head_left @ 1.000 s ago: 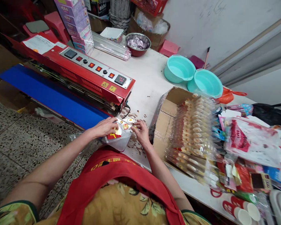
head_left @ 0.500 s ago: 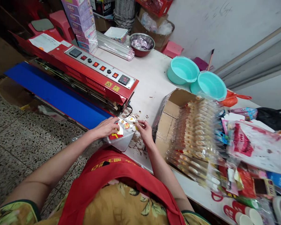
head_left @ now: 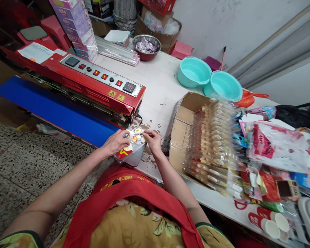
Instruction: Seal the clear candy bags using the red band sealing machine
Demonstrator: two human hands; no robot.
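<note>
Your left hand [head_left: 116, 143] grips the left side of a clear toy-food pack [head_left: 134, 139], while your right hand [head_left: 153, 140] has thumb and fingertips pinched together at its right edge. The pack sits tilted in front of you, at the near edge of the desk [head_left: 161, 81], showing an egg, a round pizza-like piece and a red patch with a yellow zigzag. Your red apron [head_left: 119, 196] carries yellow characters, upside down and hard to read. Just beyond your left hand, the red machine [head_left: 103, 82] bears two yellow warning labels [head_left: 116, 95] and a display [head_left: 129, 87] with red digits too small to read surely. To your right, a cardboard box [head_left: 182, 137] holds a row of similar packs. Farther right, red-and-white paper cups [head_left: 265, 224] carry white characters. At the back, a black carton [head_left: 100, 9] shows the letters "eishu", near stacked purple boxes [head_left: 76, 24] with white lettering.
</note>
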